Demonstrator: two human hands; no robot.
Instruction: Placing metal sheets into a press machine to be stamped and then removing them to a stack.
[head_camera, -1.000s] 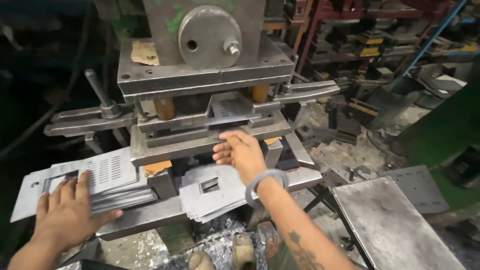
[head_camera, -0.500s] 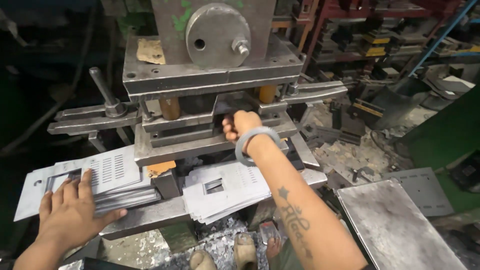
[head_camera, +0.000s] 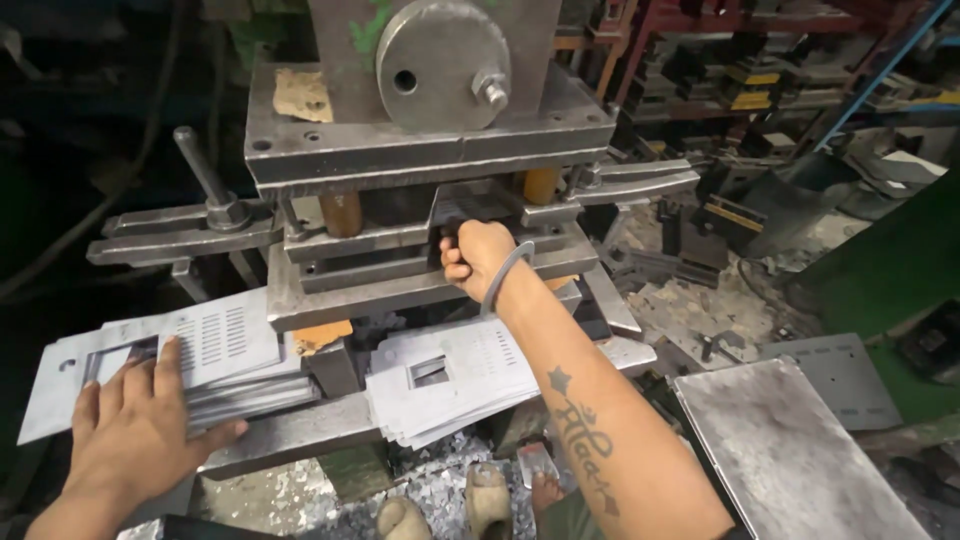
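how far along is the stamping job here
Done: a fanned stack of punched plates lies below the press, scrap bits beneath it. In hand: the right hand reaches into the die gap, apparently gripping a sheet there. Left: the left hand rests on another stack of sheets; how many remain is unclear.

The right hand (head_camera: 472, 258) is gripping a metal sheet (head_camera: 470, 208) inside the press (head_camera: 430, 150) at 12 o'clock — the left hand (head_camera: 135, 430) is lying flat on the punched stack (head_camera: 215, 345) at 8 o'clock.
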